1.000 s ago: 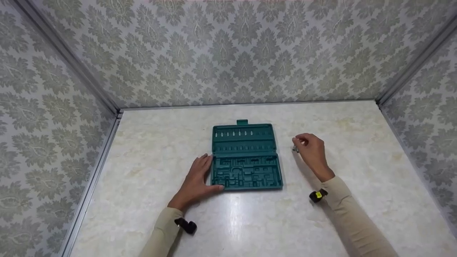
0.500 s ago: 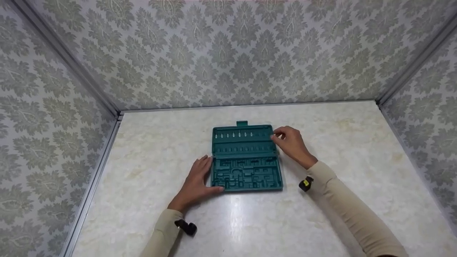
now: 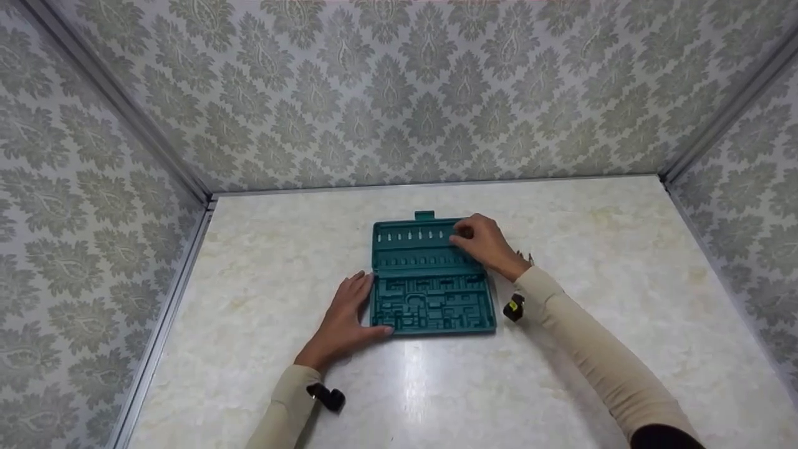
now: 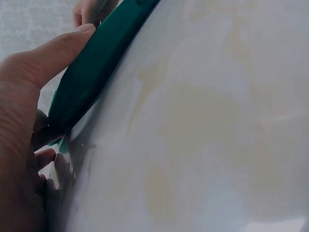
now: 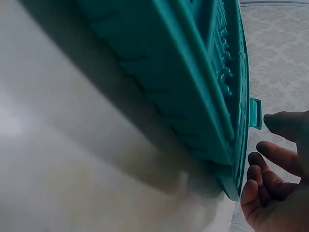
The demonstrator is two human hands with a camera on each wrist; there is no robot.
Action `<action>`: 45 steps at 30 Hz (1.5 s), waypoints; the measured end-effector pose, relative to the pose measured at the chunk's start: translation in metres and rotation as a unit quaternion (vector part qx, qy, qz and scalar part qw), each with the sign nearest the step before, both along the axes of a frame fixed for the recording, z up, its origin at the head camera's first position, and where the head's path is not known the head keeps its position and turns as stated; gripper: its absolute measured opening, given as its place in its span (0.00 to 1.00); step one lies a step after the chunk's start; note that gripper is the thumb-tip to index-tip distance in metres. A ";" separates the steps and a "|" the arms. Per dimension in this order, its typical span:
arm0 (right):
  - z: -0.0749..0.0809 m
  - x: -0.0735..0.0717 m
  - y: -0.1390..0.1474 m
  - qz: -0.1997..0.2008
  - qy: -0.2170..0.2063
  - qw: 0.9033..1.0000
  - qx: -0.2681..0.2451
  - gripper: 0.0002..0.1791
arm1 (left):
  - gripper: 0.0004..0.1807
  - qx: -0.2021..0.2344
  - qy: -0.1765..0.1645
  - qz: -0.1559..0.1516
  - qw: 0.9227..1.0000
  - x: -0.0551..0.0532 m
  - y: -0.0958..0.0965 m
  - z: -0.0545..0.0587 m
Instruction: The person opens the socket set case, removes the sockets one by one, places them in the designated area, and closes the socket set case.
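A green tool case [image 3: 427,272] lies open and flat on the table, its lid half at the back. Several small silvery screwdriver bits [image 3: 409,236] stand in a row in the lid's upper slots. My left hand [image 3: 341,315] grips the case's left front corner, thumb [image 4: 63,53] over the front rim and fingers along the side. Above the lid's right end, my right hand [image 3: 486,242] has thumb and forefinger brought together at the right end of the bit row, in a pinch. The screwdriver bit between them is too small to make out clearly.
More loose bits [image 3: 530,259] lie on the table right of the case, partly hidden behind my right wrist. A green latch tab [image 3: 424,215] sticks out from the lid's back edge. Patterned walls [image 3: 399,93] stand behind the table and at both sides.
My right hand has moved left from the loose bits on the table to above the lid's right end. My left hand and the case have stayed where they were.
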State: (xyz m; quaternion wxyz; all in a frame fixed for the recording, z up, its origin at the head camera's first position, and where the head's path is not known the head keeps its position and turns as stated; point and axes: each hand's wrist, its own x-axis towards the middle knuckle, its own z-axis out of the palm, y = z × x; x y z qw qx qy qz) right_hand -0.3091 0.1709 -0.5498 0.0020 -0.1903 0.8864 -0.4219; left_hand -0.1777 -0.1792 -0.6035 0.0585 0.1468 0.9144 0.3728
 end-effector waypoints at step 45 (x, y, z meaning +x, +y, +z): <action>-0.011 -0.014 -0.032 -0.064 -0.057 0.994 -0.060 0.10 | 0.70 0.003 -0.002 -0.007 1.000 0.001 0.000 0.000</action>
